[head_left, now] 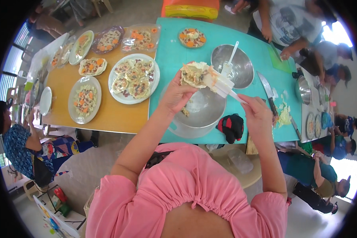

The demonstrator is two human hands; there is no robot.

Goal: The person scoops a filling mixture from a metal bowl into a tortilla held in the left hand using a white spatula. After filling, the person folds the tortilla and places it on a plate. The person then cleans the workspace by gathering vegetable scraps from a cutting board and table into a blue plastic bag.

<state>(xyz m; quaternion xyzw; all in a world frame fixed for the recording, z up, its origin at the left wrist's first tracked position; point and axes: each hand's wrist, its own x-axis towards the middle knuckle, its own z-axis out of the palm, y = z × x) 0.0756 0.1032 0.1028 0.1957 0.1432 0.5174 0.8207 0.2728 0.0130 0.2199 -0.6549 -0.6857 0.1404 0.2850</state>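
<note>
My left hand (174, 94) holds up a pale, shell-like piece (192, 74), cabbage leaf or dough, I cannot tell, heaped with a chopped mixture. My right hand (257, 113) is closed round the handle of a white spatula (222, 84). Its blade, smeared with orange-tinted mixture, touches the right edge of the filled piece. Below both hands stands a wide metal bowl (211, 113), with some chopped mixture stuck to its left inner wall. Behind it to the right, a second metal bowl (242, 75) holds another white spatula (232, 55).
Left, plates of topped food, including a white round plate (154, 93) and an oval plate (72, 104), stand on the brown table. Right, a large knife (267, 88) lies near cabbage scraps (284, 115). A black-red cloth item (231, 127) lies by the bowl. A person (291, 23) cuts at the far right.
</note>
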